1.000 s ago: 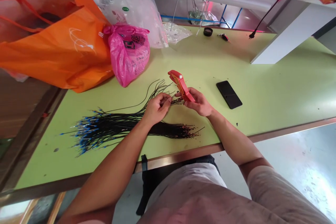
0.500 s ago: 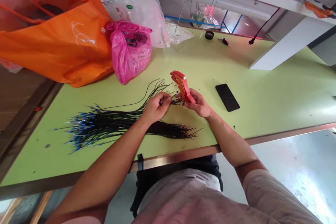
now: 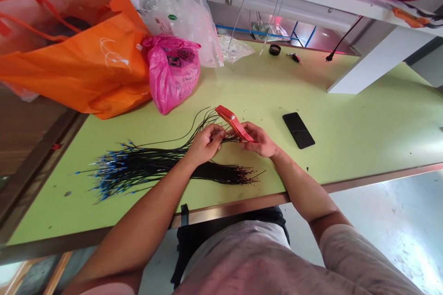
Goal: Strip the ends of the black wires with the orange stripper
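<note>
Red hand tool (image 3: pixel 234 121) and black wires (image 3: pixel 152 161) over a green table (image 3: pixel 367 136)
The right hand (image 3: pixel 260 140) grips the tool, the left hand (image 3: pixel 206 143) pinches wires just beside it; over there, a dark phone (image 3: pixel 299 130) lies to the right, a pink bag (image 3: pixel 175 76) beside an orange bag (image 3: pixel 81 67) at left.

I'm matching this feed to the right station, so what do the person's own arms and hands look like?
The left hand and right hand are bare, with nothing visible worn at either wrist. Both forearms are uncovered. The right upper arm wears a plain, greyish, short fabric sleeve with a pinkish cast; only a sliver of the left sleeve shows.
</note>
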